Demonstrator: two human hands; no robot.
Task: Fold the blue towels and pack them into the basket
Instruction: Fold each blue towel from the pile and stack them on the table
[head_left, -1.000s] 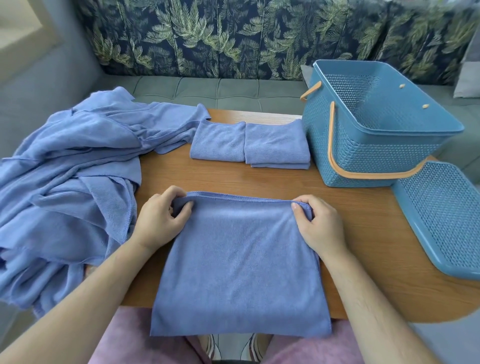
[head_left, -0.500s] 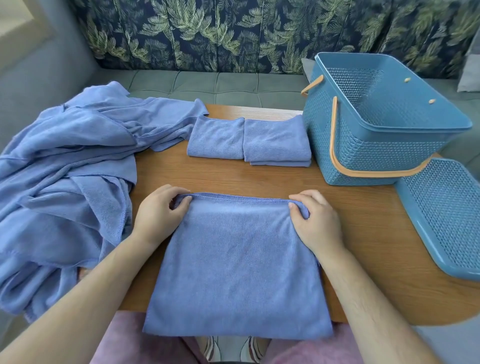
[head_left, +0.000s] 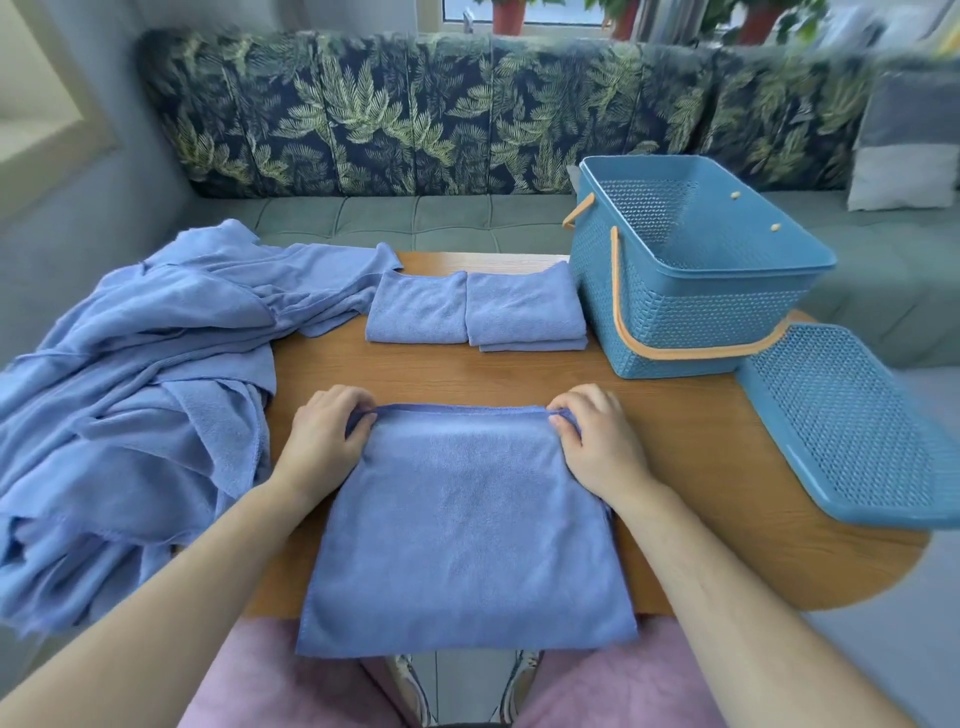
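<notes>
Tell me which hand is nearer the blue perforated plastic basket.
Right. The right hand pinches the blue cloth towel at its corner nearest the blue perforated plastic basket; the left hand pinches the opposite corner, farther off.

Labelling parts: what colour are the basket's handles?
Light orange handles on the blue basket; the head view, the only one, shows them.

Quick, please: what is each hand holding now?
Left hand: pinches the towel at its far left corner.
Right hand: pinches its far right corner.
</notes>
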